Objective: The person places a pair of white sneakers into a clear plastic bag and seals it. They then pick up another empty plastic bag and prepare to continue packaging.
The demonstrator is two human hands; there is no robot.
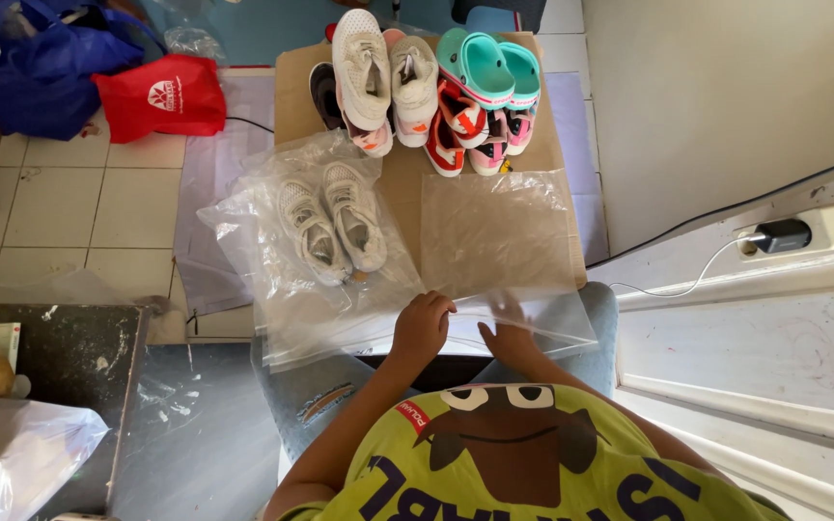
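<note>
**Hands on an empty clear bag**

The left hand (423,326) pinches the near edge of the empty clear plastic bag (496,236) with curled fingers; the right hand (508,333) lies inside its mouth, fingers spread. The bag rests on the brown cardboard sheet (400,178), beside the bagged pair of white sneakers (332,220).

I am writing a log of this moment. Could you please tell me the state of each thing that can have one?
Left hand: fingers curled on the empty bag's edge.
Right hand: inside the bag mouth.
Empty clear bag: flat, mouth being opened.
Grey sneakers: paired, already inside a clear bag.
Turquoise clogs: unbagged, stacked on other shoes.
White sneakers: unbagged.
Charger: plugged in.
</note>
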